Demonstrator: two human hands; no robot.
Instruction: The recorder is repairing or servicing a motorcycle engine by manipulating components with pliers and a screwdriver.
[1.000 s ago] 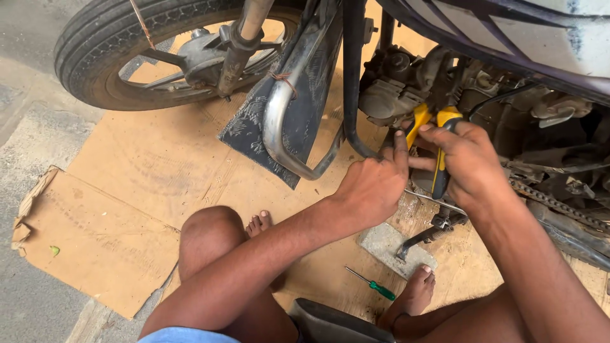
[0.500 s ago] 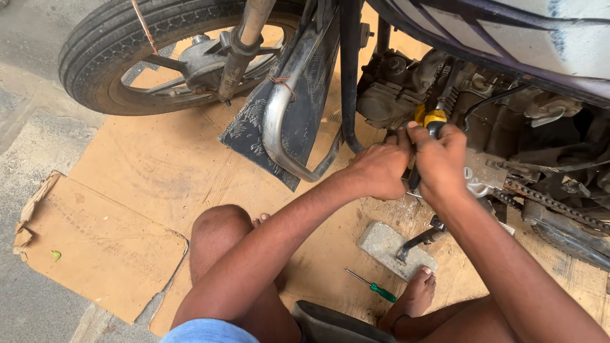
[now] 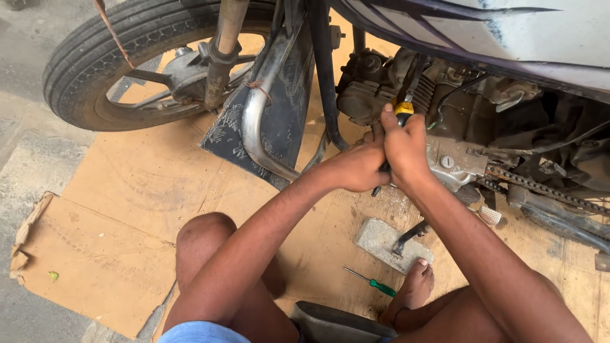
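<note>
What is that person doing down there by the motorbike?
A person sits on cardboard beside a motorcycle. The right hand grips a yellow-and-black handled tool pressed against the engine, and the left hand closes in just below it. A small green screwdriver lies on the cardboard near the bare foot, beside the flat stone under the side stand.

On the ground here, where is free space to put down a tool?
The flat brown cardboard sheet is bare between the black front tyre and the person's bent knee. It is crowded by the engine, where both hands grip a yellow-handled tool, and around the green-handled screwdriver.
</note>
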